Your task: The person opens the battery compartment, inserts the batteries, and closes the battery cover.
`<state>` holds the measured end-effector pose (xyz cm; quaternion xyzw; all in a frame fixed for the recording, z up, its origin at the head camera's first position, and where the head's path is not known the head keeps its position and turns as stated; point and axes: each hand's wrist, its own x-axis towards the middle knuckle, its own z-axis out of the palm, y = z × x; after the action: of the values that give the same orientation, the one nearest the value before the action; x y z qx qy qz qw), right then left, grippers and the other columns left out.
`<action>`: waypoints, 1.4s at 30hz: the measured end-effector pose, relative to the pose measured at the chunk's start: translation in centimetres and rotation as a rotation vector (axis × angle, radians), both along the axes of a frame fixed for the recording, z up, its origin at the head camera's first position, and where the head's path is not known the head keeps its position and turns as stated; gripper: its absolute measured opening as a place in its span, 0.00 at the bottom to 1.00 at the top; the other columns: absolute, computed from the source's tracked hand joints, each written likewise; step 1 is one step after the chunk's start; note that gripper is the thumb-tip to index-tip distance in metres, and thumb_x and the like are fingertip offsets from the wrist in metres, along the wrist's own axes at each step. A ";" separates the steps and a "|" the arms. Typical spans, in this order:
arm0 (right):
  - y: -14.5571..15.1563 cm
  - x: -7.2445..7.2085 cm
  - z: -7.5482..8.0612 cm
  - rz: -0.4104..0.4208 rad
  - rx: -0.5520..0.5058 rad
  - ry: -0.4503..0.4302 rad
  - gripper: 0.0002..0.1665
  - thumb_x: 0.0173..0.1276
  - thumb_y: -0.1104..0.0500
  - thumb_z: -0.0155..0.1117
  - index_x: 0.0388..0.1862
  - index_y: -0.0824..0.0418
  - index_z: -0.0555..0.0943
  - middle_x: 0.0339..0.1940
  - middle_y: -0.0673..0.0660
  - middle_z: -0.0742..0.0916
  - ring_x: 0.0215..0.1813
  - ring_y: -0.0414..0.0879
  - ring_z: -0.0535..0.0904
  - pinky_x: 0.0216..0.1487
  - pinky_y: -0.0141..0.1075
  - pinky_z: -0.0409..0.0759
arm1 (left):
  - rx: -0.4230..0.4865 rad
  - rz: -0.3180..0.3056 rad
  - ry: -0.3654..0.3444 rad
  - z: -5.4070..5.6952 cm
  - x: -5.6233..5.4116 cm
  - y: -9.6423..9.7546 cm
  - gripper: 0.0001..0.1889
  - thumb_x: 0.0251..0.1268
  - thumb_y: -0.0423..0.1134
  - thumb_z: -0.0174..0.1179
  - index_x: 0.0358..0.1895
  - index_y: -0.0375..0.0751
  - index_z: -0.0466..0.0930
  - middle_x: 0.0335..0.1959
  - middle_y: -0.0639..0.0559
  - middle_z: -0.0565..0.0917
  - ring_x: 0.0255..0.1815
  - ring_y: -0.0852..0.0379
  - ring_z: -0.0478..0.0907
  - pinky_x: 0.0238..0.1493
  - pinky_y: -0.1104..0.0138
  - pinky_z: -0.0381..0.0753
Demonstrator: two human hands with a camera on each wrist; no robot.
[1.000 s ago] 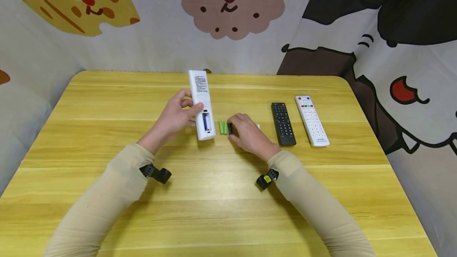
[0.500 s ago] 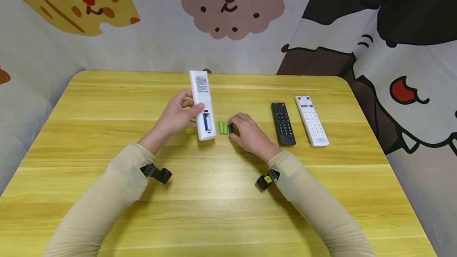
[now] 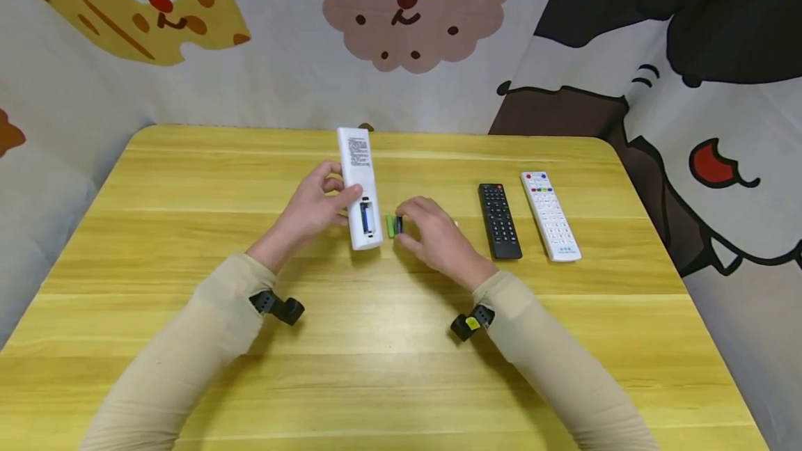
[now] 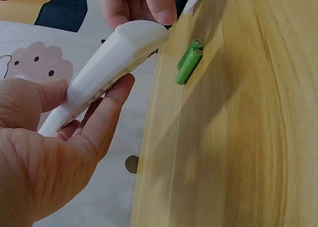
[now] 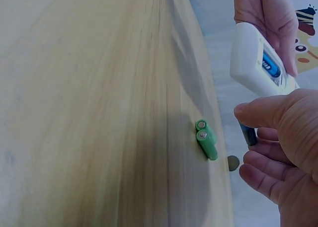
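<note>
My left hand (image 3: 312,206) grips a white remote control (image 3: 357,172) above the table, its back turned up and the thumb lying across it. The battery compartment is uncovered, and one blue battery (image 5: 270,65) lies inside. Between thumb and fingers of my right hand (image 3: 436,236) is a dark battery (image 5: 248,134), pinched just right of the remote and apart from it. Two green batteries (image 4: 190,65) lie side by side on the table below; in the head view the right hand's battery partly covers them.
To the right on the wooden table (image 3: 401,367) lie a black remote (image 3: 499,221) and another white remote (image 3: 551,218), both buttons up. Something small and white (image 3: 456,223) shows behind my right hand, mostly hidden. A cartoon-printed cloth (image 3: 282,89) hangs behind the table.
The right hand has shifted slightly left toward the remote with the dark battery, which now overlaps the green ones in the head view. My left hand keeps its hold. The head view has shifted a little.
</note>
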<state>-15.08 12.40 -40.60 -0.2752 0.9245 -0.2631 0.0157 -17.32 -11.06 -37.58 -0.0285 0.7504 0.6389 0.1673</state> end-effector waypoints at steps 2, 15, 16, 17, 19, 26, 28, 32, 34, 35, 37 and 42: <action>-0.1 0.1 0.1 0.007 -0.011 0.004 0.24 0.69 0.60 0.74 0.61 0.66 0.80 0.64 0.62 0.82 0.67 0.55 0.77 0.71 0.47 0.78 | -0.005 0.003 -0.001 0.0 0.0 0.0 0.18 0.79 0.37 0.58 0.65 0.39 0.66 0.54 0.37 0.78 0.53 0.40 0.84 0.43 0.56 0.91; -0.6 0.5 0.3 0.109 -0.153 0.142 0.25 0.66 0.63 0.76 0.60 0.68 0.81 0.61 0.62 0.83 0.64 0.55 0.79 0.70 0.44 0.79 | -0.002 -0.005 0.008 -0.1 0.1 -0.1 0.18 0.79 0.37 0.57 0.65 0.39 0.66 0.54 0.37 0.78 0.52 0.41 0.84 0.43 0.56 0.91; -0.6 0.6 0.4 0.111 -0.159 0.139 0.25 0.66 0.63 0.75 0.60 0.68 0.81 0.61 0.62 0.83 0.64 0.55 0.79 0.70 0.44 0.78 | 0.001 -0.005 0.009 -0.1 0.1 0.0 0.18 0.79 0.37 0.57 0.65 0.38 0.65 0.54 0.37 0.78 0.52 0.41 0.84 0.43 0.56 0.91; -0.6 0.6 0.4 0.112 -0.164 0.135 0.25 0.66 0.63 0.75 0.60 0.68 0.81 0.61 0.61 0.83 0.65 0.54 0.79 0.70 0.43 0.78 | 0.003 -0.005 0.011 -0.1 0.1 0.0 0.19 0.79 0.37 0.57 0.65 0.37 0.65 0.54 0.37 0.78 0.51 0.41 0.84 0.43 0.57 0.91; -0.6 0.7 0.5 0.113 -0.174 0.133 0.25 0.66 0.63 0.75 0.60 0.68 0.81 0.61 0.61 0.83 0.65 0.54 0.79 0.70 0.42 0.78 | 0.008 -0.004 0.014 -0.2 0.1 0.0 0.19 0.79 0.36 0.57 0.65 0.36 0.65 0.53 0.37 0.78 0.50 0.42 0.84 0.42 0.58 0.91; -0.8 0.9 0.5 0.120 -0.201 0.147 0.26 0.66 0.63 0.75 0.61 0.66 0.80 0.62 0.60 0.83 0.66 0.53 0.78 0.71 0.41 0.77 | 0.020 -0.003 0.012 -0.3 0.0 0.1 0.20 0.79 0.36 0.57 0.65 0.33 0.64 0.52 0.36 0.77 0.50 0.40 0.83 0.41 0.60 0.91; -0.9 1.0 0.6 0.125 -0.213 0.149 0.26 0.67 0.62 0.75 0.62 0.66 0.80 0.62 0.60 0.84 0.66 0.53 0.78 0.71 0.41 0.77 | 0.017 -0.005 0.011 -0.3 0.1 0.1 0.20 0.79 0.36 0.57 0.65 0.33 0.64 0.52 0.37 0.78 0.50 0.40 0.83 0.40 0.60 0.91; -1.0 1.1 0.7 0.140 -0.244 0.160 0.25 0.67 0.62 0.74 0.62 0.65 0.80 0.61 0.60 0.84 0.65 0.52 0.78 0.71 0.41 0.77 | 0.019 -0.004 0.012 -0.3 0.1 0.2 0.19 0.79 0.36 0.57 0.65 0.34 0.64 0.52 0.37 0.78 0.50 0.40 0.83 0.40 0.60 0.91; -1.0 1.1 0.7 0.150 -0.262 0.168 0.25 0.67 0.62 0.74 0.61 0.65 0.80 0.61 0.60 0.85 0.65 0.52 0.79 0.71 0.41 0.77 | 0.019 -0.004 0.012 -0.3 0.1 0.2 0.19 0.79 0.36 0.57 0.65 0.35 0.65 0.52 0.37 0.78 0.49 0.41 0.84 0.40 0.60 0.91; -1.1 1.2 0.7 0.155 -0.269 0.172 0.24 0.67 0.63 0.75 0.61 0.65 0.80 0.61 0.60 0.85 0.65 0.52 0.79 0.71 0.40 0.77 | 0.017 -0.005 0.013 -0.3 0.1 0.2 0.19 0.79 0.36 0.57 0.64 0.35 0.65 0.52 0.37 0.78 0.49 0.41 0.84 0.40 0.59 0.91; -1.1 1.2 0.8 0.166 -0.280 0.182 0.24 0.66 0.63 0.75 0.60 0.66 0.81 0.61 0.60 0.85 0.64 0.52 0.79 0.70 0.40 0.77 | 0.015 -0.006 0.014 -0.3 0.1 0.3 0.18 0.79 0.37 0.57 0.64 0.36 0.65 0.52 0.37 0.78 0.49 0.41 0.84 0.40 0.59 0.91; -1.3 1.3 0.6 0.183 -0.281 0.205 0.24 0.66 0.63 0.75 0.59 0.67 0.82 0.62 0.60 0.85 0.64 0.52 0.80 0.70 0.38 0.77 | 0.010 -0.013 0.020 -0.4 0.1 0.3 0.19 0.80 0.37 0.57 0.65 0.36 0.65 0.52 0.37 0.78 0.48 0.41 0.84 0.40 0.59 0.91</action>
<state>-13.81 11.12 -39.97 -0.3831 0.8466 -0.3576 -0.0929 -17.25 -10.73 -37.97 -0.0161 0.7489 0.6418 0.1640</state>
